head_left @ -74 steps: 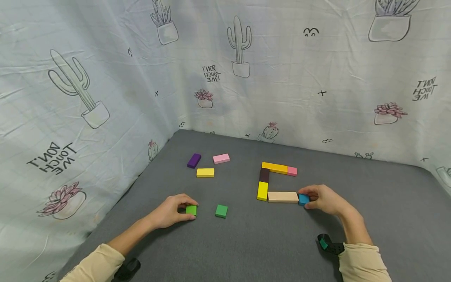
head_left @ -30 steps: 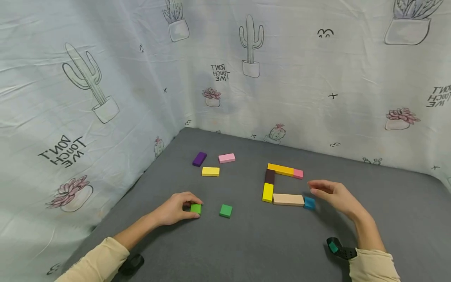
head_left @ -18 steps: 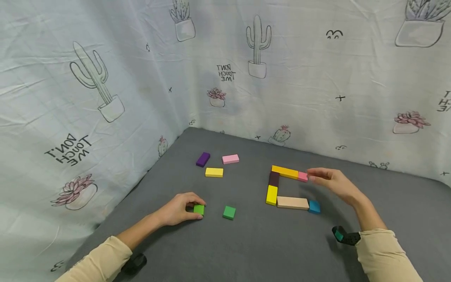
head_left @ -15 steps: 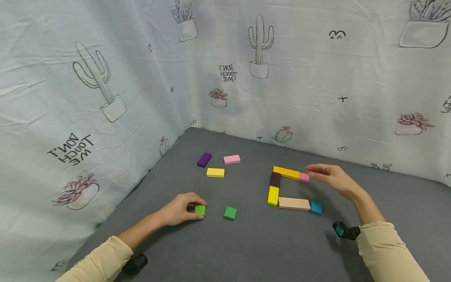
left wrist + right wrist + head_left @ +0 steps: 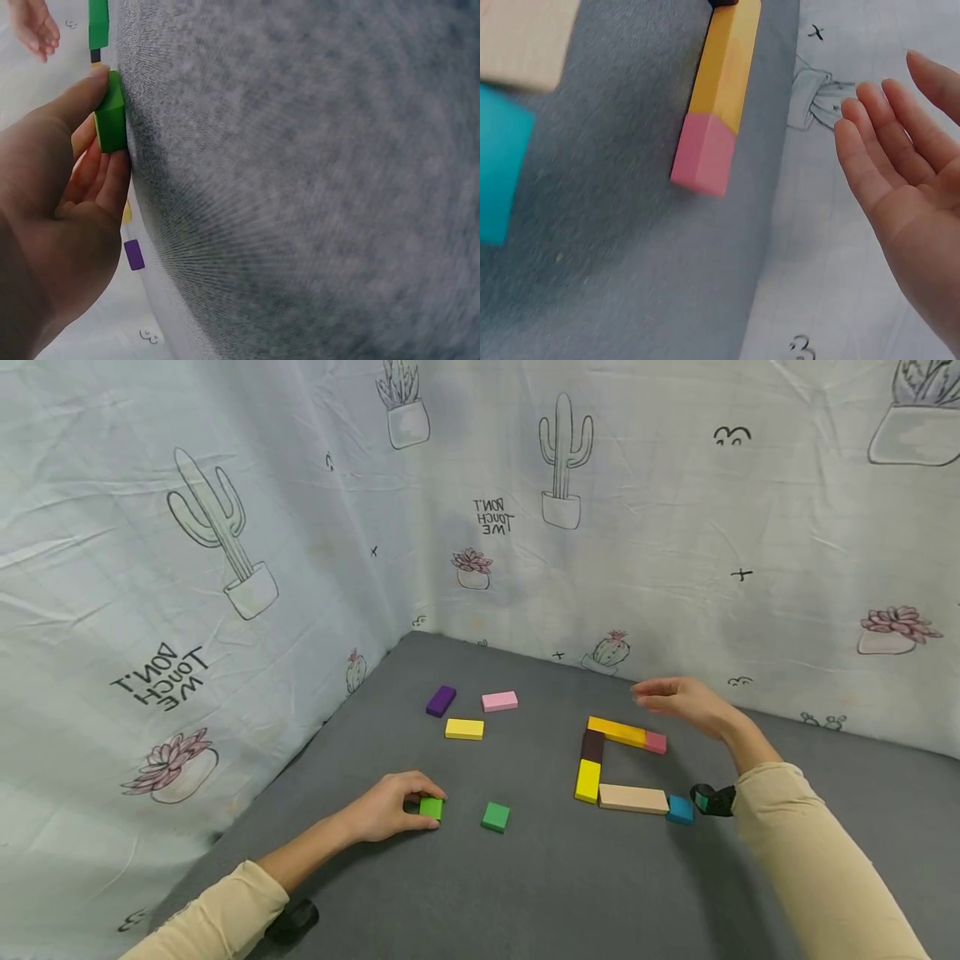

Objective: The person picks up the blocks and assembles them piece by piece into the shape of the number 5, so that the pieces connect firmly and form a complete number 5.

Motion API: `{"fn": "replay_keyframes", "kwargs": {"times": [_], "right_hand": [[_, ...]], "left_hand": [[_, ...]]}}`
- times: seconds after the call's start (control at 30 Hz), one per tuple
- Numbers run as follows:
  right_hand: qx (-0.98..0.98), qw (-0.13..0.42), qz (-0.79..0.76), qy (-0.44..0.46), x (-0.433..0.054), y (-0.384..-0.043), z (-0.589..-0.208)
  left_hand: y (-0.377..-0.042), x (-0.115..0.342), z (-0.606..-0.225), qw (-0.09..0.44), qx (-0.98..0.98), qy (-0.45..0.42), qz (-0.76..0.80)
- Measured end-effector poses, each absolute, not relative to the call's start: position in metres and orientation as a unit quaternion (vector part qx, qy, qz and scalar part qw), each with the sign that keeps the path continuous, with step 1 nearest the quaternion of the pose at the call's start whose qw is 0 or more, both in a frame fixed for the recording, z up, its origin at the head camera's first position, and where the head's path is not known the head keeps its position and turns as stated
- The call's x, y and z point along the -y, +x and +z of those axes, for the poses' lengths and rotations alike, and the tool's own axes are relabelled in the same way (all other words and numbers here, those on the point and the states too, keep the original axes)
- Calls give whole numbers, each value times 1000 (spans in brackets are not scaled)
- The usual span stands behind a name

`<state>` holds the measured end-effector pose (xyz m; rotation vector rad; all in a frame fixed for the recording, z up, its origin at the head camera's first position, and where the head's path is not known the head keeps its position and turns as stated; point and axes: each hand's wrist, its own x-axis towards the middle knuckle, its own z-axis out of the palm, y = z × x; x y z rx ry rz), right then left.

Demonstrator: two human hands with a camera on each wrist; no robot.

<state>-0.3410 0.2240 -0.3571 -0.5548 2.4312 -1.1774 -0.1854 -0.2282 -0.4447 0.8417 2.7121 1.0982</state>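
At the front left, my left hand (image 5: 390,807) pinches a light green block (image 5: 431,808) between thumb and fingers, low at the grey tabletop. A darker green block (image 5: 496,817) lies just right of it. My right hand (image 5: 682,703) hovers with nothing in it, fingers loosely extended, beyond a row of blocks. That row, open on its right side, joins an orange block (image 5: 617,732), a pink-red block (image 5: 656,742), a dark brown block (image 5: 592,747), a yellow block (image 5: 588,781), a beige block (image 5: 633,798) and a blue block (image 5: 680,810).
Farther back on the grey table (image 5: 525,893) lie a purple block (image 5: 441,701), a light pink block (image 5: 499,702) and a pale yellow block (image 5: 464,729). A white curtain (image 5: 675,527) printed with cacti borders the table's back and left.
My right hand let go of the blue block beside the beige one, then moved away past the pink-red block towards the back. My left hand keeps its pinch. The head view has shifted slightly.
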Motion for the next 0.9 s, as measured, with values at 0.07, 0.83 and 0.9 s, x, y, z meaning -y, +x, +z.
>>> {"fn": "replay_keyframes", "kwargs": {"times": [0.07, 0.83, 0.9], "right_hand": [[-867, 193, -413, -199, -216, -344, -356], [-822, 193, -513, -156, -93, -370, -382], [-817, 194, -522, -151, -87, -370, -385]], "left_hand": [[-185, 228, -445, 47, -889, 278, 360], [-186, 230, -447, 55, -886, 274, 369], [-187, 230, -446, 53, -886, 275, 369]]}}
